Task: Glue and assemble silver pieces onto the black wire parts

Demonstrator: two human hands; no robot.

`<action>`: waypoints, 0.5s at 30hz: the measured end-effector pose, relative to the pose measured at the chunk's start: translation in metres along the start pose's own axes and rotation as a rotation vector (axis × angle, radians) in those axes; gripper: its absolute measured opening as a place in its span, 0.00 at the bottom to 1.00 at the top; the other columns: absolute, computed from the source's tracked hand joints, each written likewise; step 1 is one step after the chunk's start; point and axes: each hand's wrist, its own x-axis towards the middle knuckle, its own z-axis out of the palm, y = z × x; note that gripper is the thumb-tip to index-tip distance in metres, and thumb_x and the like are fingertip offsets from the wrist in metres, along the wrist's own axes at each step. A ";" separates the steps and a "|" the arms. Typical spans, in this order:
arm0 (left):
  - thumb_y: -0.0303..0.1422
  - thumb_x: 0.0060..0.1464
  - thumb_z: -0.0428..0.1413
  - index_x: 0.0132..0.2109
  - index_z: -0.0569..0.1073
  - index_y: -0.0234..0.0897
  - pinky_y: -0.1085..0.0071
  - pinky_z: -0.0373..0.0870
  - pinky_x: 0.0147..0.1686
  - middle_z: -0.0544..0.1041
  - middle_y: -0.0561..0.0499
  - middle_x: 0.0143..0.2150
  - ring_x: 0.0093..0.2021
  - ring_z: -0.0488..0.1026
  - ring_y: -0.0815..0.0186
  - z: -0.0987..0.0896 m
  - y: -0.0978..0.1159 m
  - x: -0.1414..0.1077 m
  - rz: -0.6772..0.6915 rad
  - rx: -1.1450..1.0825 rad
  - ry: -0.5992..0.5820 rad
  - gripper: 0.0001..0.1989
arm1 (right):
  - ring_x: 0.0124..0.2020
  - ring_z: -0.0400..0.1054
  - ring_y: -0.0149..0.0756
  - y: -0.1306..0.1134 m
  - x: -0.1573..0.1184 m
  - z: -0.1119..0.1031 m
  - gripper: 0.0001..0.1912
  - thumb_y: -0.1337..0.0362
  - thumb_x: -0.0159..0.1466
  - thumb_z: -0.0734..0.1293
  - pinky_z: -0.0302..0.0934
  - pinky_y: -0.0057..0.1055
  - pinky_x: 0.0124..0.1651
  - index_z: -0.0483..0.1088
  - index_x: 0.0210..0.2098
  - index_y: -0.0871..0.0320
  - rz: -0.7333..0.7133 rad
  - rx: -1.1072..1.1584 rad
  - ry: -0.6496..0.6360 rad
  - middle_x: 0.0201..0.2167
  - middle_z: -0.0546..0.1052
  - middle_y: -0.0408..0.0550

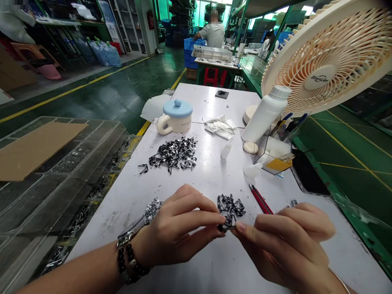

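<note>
My left hand [174, 228] pinches one end of a small black part with thin legs [226, 228] between thumb and fingertips. At the part's other end, the thumb and fingers of my right hand [284, 241] are closed on it. Just behind my fingertips lies a small pile of black parts [231, 204] on the white table [196, 192]. Partly hidden by my left hand is a heap of small silvery pieces [153, 209]. A larger pile of black and silver long-legged parts [176, 153] sits farther off.
Beyond the piles are a blue-lidded mug [177, 118], crumpled tissue [220, 126], a small dropper bottle [226, 150] and a leaning white bottle [266, 114]. A red pen-like tool [260, 199] lies near my right hand. A fan [324, 61] looms right; compartment trays [61, 196] stand left.
</note>
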 end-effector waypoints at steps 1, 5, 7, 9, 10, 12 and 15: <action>0.22 0.48 0.59 0.40 0.74 0.32 0.67 0.69 0.31 0.76 0.46 0.31 0.31 0.69 0.66 0.000 0.001 0.000 -0.004 -0.002 0.001 0.09 | 0.23 0.56 0.28 0.000 0.000 0.000 0.07 0.71 0.51 0.72 0.48 0.32 0.26 0.73 0.28 0.53 -0.004 0.005 0.003 0.18 0.71 0.39; 0.23 0.49 0.59 0.40 0.74 0.32 0.68 0.70 0.30 0.76 0.45 0.30 0.30 0.69 0.66 -0.001 0.001 -0.001 -0.006 -0.004 0.003 0.09 | 0.22 0.57 0.28 -0.001 0.001 -0.001 0.07 0.72 0.52 0.72 0.48 0.32 0.26 0.73 0.28 0.53 -0.005 0.010 0.006 0.18 0.70 0.39; 0.23 0.49 0.59 0.39 0.74 0.31 0.67 0.70 0.30 0.76 0.45 0.30 0.30 0.69 0.66 -0.001 0.001 0.000 0.000 -0.009 0.001 0.08 | 0.22 0.57 0.28 -0.002 0.001 -0.001 0.07 0.71 0.52 0.71 0.48 0.32 0.26 0.73 0.28 0.52 0.005 0.007 0.011 0.18 0.70 0.39; 0.22 0.49 0.59 0.39 0.74 0.30 0.67 0.70 0.30 0.76 0.44 0.31 0.30 0.69 0.65 -0.001 0.001 0.000 0.002 -0.018 -0.001 0.08 | 0.23 0.57 0.28 -0.002 0.000 -0.001 0.07 0.71 0.52 0.71 0.48 0.32 0.26 0.73 0.28 0.52 0.014 0.008 0.004 0.19 0.70 0.39; 0.22 0.48 0.59 0.39 0.74 0.30 0.67 0.70 0.30 0.76 0.43 0.31 0.30 0.69 0.65 -0.001 0.001 0.000 0.002 -0.021 0.003 0.08 | 0.23 0.57 0.28 -0.002 -0.001 -0.001 0.07 0.71 0.52 0.71 0.48 0.32 0.26 0.73 0.28 0.52 0.015 0.010 0.001 0.19 0.70 0.39; 0.21 0.48 0.59 0.39 0.74 0.29 0.67 0.71 0.30 0.76 0.43 0.31 0.31 0.70 0.65 0.000 0.001 0.000 -0.002 -0.021 0.006 0.09 | 0.23 0.56 0.28 -0.002 -0.003 -0.001 0.08 0.72 0.51 0.72 0.48 0.32 0.27 0.73 0.29 0.53 0.008 0.019 -0.003 0.19 0.70 0.39; 0.22 0.49 0.59 0.40 0.74 0.30 0.67 0.71 0.32 0.76 0.44 0.32 0.32 0.70 0.65 0.000 0.000 0.000 -0.010 -0.019 0.003 0.09 | 0.24 0.57 0.29 -0.002 -0.006 -0.001 0.09 0.72 0.51 0.72 0.48 0.33 0.28 0.74 0.31 0.54 0.009 0.030 -0.014 0.20 0.70 0.40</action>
